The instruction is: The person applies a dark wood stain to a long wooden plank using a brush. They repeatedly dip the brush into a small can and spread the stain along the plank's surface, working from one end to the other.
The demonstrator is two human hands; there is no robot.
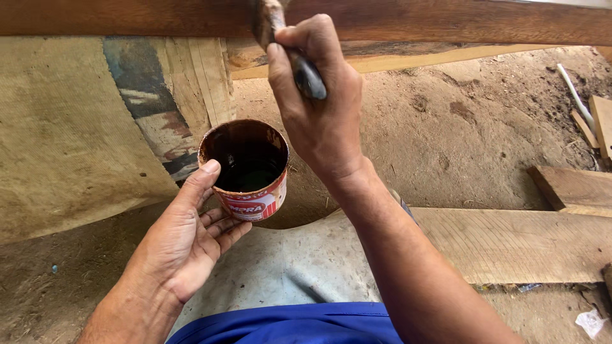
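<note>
Head view: cup (245, 169) in left hand (191, 239)

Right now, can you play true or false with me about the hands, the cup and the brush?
1. The left hand holds a cup. True.
2. The cup is full of white milk. False: dark liquid sits inside it.
3. The right hand grips a brush. True.
4. The brush is dipped in the cup. False: it is up at the dark wooden beam.
5. The ground is green grass. False: it is brown dirt.
</note>
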